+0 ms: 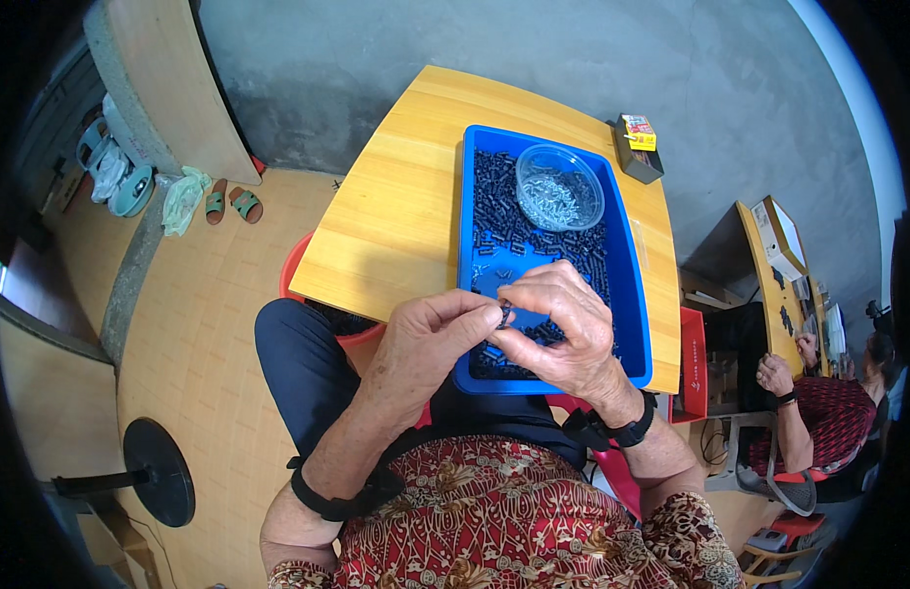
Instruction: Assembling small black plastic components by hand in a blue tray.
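My left hand (416, 353) and my right hand (573, 329) meet over the near part of a blue plastic tray (643, 334). Thumb and fingers of both are closed on one small black part (505, 312), mostly covered by the fingertips, so its exact shape does not show. Many similar small black pieces (494, 191) lie heaped in the tray. Among them, at the far side, stands a round clear tub (600, 196) holding small silvery metal pieces (551, 201). A few loose silvery pieces (486, 272) rest on the tray floor, left of my right hand.
The tray sits on a yellow wooden table (376, 216). A dark box (640, 162) with a yellow packet stands at the table's far right. Red bins (693, 363) are below it. Another person (818, 422) works at a desk on the right. Sandals (244, 204) lie on the floor.
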### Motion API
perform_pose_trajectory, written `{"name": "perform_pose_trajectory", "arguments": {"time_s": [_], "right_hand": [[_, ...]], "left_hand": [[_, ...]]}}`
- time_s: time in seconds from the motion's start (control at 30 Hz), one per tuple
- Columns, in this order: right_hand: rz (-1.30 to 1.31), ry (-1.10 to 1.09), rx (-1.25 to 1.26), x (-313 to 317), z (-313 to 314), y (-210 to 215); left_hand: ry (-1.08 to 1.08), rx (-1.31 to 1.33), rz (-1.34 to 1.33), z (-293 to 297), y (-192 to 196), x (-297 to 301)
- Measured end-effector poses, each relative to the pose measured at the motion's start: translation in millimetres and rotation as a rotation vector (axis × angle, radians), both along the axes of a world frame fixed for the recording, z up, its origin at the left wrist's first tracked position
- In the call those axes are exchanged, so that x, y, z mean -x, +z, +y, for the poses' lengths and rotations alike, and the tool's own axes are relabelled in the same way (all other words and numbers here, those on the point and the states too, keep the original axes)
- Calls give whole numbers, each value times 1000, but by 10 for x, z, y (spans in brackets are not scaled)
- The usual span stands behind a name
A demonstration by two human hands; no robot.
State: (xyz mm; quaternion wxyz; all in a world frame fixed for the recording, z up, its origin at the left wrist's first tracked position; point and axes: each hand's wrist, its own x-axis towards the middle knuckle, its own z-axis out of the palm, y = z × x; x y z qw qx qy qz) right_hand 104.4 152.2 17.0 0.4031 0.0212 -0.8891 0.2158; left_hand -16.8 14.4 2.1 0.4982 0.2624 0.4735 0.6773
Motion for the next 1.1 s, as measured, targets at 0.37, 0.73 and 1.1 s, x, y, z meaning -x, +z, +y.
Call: {"name": "perform_pose_trajectory", "arguments": {"time_s": [0.37,0.73,1.1], "right_hand": [[-80,-44,-11,8,-24,57],[-116,-22,-213,-12,55,100],[-58,-46,-206,-13,55,60]], "left_hand": [[52,-13,-55,21,-55,-12],[9,71,36,4,-11,15],[-29,107,141,-41,132,25]]}}
